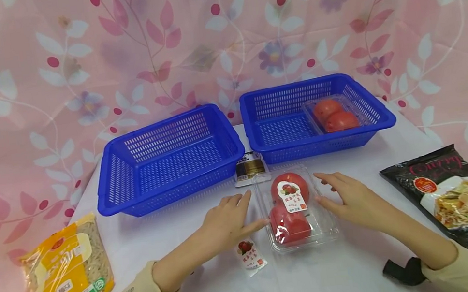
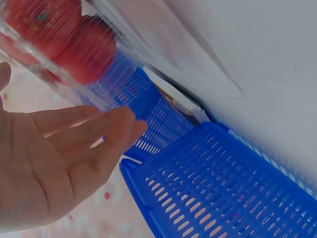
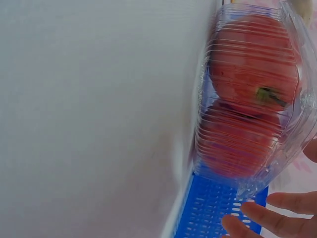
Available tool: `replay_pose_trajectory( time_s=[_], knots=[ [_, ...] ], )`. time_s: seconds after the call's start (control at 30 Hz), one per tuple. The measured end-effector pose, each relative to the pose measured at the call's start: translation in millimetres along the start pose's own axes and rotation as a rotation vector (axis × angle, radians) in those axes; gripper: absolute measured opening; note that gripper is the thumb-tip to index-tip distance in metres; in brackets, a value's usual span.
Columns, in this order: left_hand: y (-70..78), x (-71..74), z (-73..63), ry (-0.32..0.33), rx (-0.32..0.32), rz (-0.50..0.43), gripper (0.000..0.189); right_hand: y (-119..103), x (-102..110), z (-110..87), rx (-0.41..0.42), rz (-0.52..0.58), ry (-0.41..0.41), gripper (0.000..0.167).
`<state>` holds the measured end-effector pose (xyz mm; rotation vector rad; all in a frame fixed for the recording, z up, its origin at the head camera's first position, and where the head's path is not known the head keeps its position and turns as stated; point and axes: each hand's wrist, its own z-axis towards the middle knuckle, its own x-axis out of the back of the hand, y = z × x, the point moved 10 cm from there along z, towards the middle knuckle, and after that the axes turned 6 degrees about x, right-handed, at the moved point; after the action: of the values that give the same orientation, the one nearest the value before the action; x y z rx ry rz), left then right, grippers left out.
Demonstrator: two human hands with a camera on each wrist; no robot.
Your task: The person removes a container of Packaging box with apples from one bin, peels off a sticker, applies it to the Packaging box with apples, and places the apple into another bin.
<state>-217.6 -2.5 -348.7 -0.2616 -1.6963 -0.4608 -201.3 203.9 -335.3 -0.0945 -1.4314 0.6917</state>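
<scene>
A clear plastic box (image 1: 325,222) with two red tomatoes (image 3: 250,62) and a white label (image 1: 291,196) on its lid lies on the white table. My left hand (image 1: 224,222) is at its left side, fingers extended and thumb tip right at the box's edge. At the right side is my right hand (image 1: 354,200), fingers spread and slightly bent, their tips close to the wall. Neither hand grips the box. In the left wrist view, the left palm (image 2: 37,168) faces up beside the box. A loose label (image 1: 251,257) lies below the left hand.
Two blue baskets (image 1: 169,193) (image 1: 317,148) stand at the back; the right one holds another box of tomatoes (image 1: 335,116). A small dark-and-gold packet (image 1: 250,168) lies between them. A yellow bag (image 1: 66,278) lies left, a black noodle packet (image 1: 455,197) right, and a black object (image 1: 404,272) near the right sleeve.
</scene>
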Motion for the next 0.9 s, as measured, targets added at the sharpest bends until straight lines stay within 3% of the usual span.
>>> replay_pose_trajectory(
  time_s=[0.2,0.53,0.9],
  knots=[
    [2.9,-5.0,6.5,0.015,-0.014,0.023,0.089,5.0,-10.4,3.9,-0.014,0.126,-0.078,0.059],
    [5.0,-15.3,8.9,-0.062,-0.008,-0.075,0.09,6.0,-29.1,1.6,-0.061,0.276,-0.207,0.068],
    [3.6,-27.7,4.7,-0.133,0.042,-0.175,0.091,0.6,-35.2,-1.7,-0.087,0.32,-0.229,0.074]
  ],
)
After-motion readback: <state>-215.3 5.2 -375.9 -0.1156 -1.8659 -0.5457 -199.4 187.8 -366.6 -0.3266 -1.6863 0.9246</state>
